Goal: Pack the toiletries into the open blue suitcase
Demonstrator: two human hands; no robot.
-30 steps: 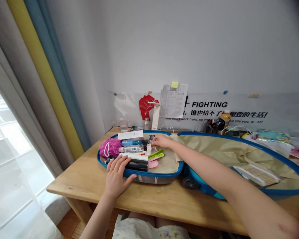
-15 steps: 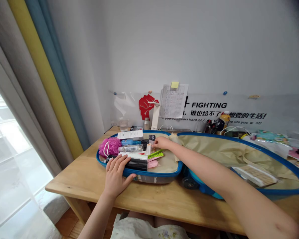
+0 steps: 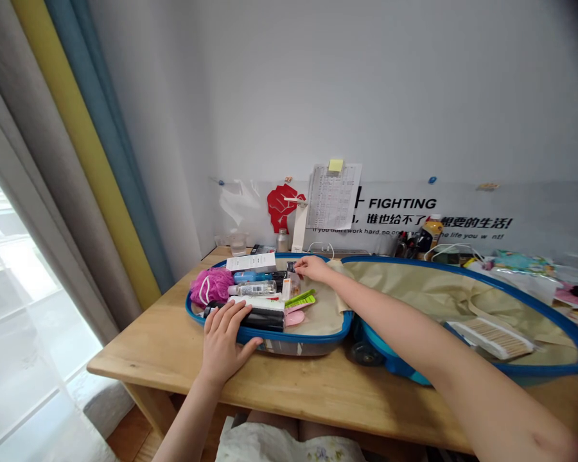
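Observation:
An open blue-rimmed suitcase [image 3: 293, 335] lies on the table, packed in its left half with toiletries. My left hand [image 3: 224, 340] rests with spread fingers on a black cylindrical case [image 3: 264, 319] and the suitcase's near rim. My right hand [image 3: 314, 268] reaches over the far side, its fingertips among small bottles and hiding what they touch. Beside it stand a small white-and-orange tube [image 3: 289, 289] and a green comb [image 3: 299, 298]. Further left lie a pink mesh bath puff [image 3: 210, 287], a clear bottle [image 3: 253, 289] and a white box [image 3: 250, 262].
The suitcase's beige-lined lid [image 3: 438, 289] lies open to the right, holding a packet of cotton swabs [image 3: 491, 338]. The wooden table [image 3: 293, 385] has its front edge near me. Cups, bottles and cables stand along the wall; papers and bags crowd the right.
My right hand has shifted slightly toward the far rim of the suitcase. My left hand stays in place on the black case.

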